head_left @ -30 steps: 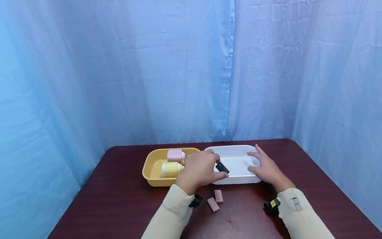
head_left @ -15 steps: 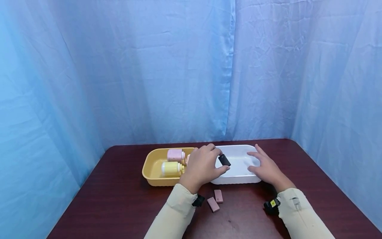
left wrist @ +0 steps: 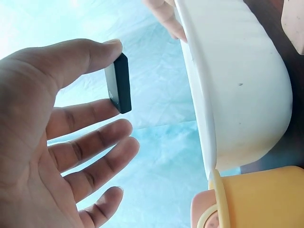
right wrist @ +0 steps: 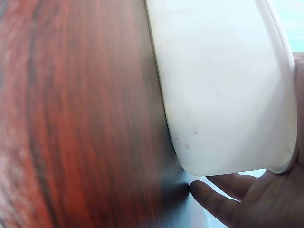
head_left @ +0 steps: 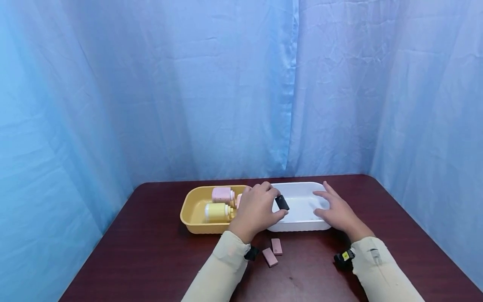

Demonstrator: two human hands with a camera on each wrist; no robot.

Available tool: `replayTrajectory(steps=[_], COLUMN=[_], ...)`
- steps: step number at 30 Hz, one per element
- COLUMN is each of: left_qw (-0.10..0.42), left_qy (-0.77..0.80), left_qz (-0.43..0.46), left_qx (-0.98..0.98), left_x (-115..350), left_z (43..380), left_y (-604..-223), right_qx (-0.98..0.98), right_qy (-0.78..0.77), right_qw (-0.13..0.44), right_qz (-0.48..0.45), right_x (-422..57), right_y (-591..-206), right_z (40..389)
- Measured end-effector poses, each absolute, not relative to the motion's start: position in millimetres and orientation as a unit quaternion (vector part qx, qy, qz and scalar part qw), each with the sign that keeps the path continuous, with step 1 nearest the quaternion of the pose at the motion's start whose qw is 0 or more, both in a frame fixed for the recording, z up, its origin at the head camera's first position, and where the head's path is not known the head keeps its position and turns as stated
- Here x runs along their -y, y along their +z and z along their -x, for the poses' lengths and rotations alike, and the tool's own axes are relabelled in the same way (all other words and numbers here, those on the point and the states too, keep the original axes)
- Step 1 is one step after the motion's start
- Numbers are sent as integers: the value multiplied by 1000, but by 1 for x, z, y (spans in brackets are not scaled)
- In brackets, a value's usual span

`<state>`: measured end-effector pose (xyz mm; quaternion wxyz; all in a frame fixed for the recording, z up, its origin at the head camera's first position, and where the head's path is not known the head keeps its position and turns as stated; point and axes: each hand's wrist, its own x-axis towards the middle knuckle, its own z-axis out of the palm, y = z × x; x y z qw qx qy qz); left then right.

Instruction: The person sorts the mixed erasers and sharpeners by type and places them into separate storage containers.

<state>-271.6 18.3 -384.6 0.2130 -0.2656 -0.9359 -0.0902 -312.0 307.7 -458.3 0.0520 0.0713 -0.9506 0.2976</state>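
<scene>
My left hand (head_left: 255,208) pinches a small flat black block (head_left: 282,202) between thumb and index finger, over the left part of the white bin (head_left: 298,226). In the left wrist view the block (left wrist: 122,84) is held by its ends, with the other fingers (left wrist: 102,164) spread loosely below. My right hand (head_left: 339,214) lies across the white bin's right end, thumb and a finger reaching over the inside. In the right wrist view fairly straight fingers (right wrist: 218,202) extend outside that end of the bin (right wrist: 223,95).
A yellow bin (head_left: 205,228) stands left of the white one, holding a pink bottle (head_left: 222,195), a yellow bottle (head_left: 217,212) and another pink item partly behind my left hand. Two small pink blocks, a front block (head_left: 269,257) and a rear block (head_left: 276,246), lie on the dark red table (head_left: 151,256).
My left hand has lifted the black block slightly up and away from me over the white bin, then held nearly still. My right hand has stayed in place.
</scene>
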Motion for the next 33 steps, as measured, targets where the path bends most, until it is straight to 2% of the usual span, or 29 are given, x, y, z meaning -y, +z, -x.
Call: replayTrajectory(steps=[17,33], left_qw=[219,195], left_qy=[-64,-59], left_qz=[273,271], left_qx=[935,941], left_x=[-25,-26], left_z=[273,272], left_y=[-393,-395], right_qx=[950,950], right_qy=[301,299], right_qw=[43,46], right_qz=[-69,-73], right_x=[-307,-309], right_y=[-457,-459], right_z=[311,311])
